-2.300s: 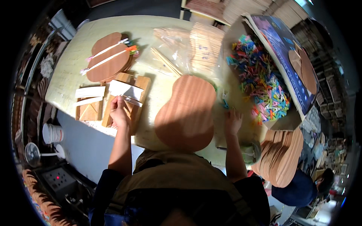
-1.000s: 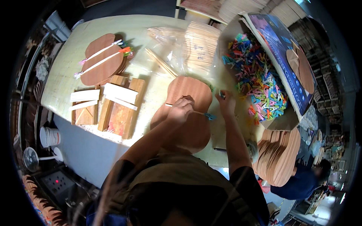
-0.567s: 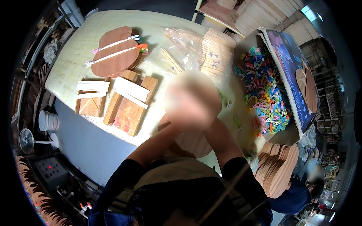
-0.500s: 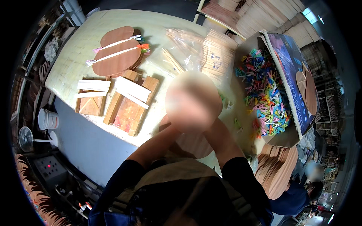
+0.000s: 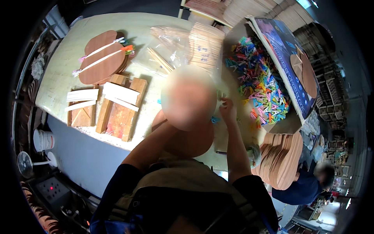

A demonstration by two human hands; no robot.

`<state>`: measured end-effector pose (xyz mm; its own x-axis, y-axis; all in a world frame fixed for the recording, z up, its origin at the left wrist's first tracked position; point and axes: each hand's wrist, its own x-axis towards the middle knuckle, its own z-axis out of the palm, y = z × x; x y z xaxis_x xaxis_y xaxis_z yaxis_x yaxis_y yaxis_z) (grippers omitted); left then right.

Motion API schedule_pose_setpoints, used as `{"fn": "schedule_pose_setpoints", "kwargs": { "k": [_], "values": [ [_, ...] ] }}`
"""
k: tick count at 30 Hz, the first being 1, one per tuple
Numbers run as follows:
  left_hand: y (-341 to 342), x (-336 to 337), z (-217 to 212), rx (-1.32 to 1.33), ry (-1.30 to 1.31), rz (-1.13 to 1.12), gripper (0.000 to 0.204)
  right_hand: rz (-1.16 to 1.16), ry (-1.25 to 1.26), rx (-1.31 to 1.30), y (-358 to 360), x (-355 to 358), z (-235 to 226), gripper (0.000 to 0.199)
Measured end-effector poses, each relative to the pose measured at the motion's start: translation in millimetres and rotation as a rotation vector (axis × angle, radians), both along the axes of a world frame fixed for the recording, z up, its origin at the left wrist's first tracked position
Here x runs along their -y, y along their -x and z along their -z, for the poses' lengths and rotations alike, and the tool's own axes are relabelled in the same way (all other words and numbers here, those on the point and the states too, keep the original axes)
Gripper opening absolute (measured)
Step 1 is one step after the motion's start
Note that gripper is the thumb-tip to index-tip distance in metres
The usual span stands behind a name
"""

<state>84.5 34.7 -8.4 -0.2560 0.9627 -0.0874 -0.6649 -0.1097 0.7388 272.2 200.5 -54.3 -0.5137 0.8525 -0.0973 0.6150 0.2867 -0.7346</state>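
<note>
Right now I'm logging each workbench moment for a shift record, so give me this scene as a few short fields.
Setting: pale worktable seen from above
Right hand: right hand at the edge of the clip pile, fingers bent; grip cannot be told
Left hand: hidden behind a blurred patch; only the forearm shows
Under the arms: rounded brown wooden board
Right of table: heap of coloured clips in an open box
Far left: clamped stack of boards
Near left: wooden jig with pale strips

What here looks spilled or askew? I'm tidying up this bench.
Coloured clips lie loose in a heap across the open cardboard box by the right hand. On the wooden frame, pale strips rest slanted. Nothing looks damaged.
</note>
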Motion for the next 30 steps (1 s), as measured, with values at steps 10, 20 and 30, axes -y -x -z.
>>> {"fn": "schedule_pose_setpoints", "kwargs": {
  "k": [10, 20, 30],
  "values": [
    [4.7, 45.5, -112.8, 0.051, -0.067, -0.097, 0.012, -0.11, -0.564, 0.007, -29.3, 80.7, 42.8, 0.026],
    [236.1, 181.0, 72.6, -0.45, 0.57, -1.594, 0.028, 0.194, -0.379, 0.26, -59.8, 118.7, 30.3, 0.026],
    [366.6, 274.8, 96.4, 0.327, 0.618, -1.464, 0.014, 0.122, -0.311, 0.368, -52.2, 118.2, 8.9, 0.023]
  ]
}}
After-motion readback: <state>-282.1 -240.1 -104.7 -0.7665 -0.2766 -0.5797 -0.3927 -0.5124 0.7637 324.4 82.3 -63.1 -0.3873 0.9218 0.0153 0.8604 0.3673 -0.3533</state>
